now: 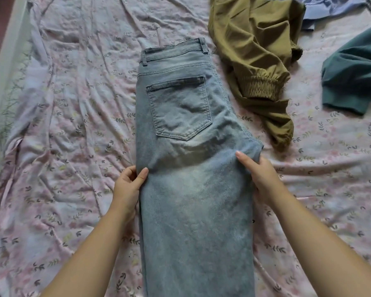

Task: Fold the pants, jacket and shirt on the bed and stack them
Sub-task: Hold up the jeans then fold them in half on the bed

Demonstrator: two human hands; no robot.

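Your jeans (pixel 186 146) lie lengthwise down the middle of the bed (pixel 62 125), already halved leg on leg, back pocket up, waistband away from you. Left hand (pixel 128 185) pinches the left edge below the seat; right hand (pixel 261 179) pinches the crotch-side edge. Denim looks heavy, fairly stiff, not slippery; it should hold a crease. Grab both layers at the edges. Olive jacket (pixel 253 56) sits crumpled just beside the waistband, untouched.

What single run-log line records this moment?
stage: folding jeans | left hand: grip on left edge | right hand: grip on right edge | olive jacket: unfolded, beside jeans
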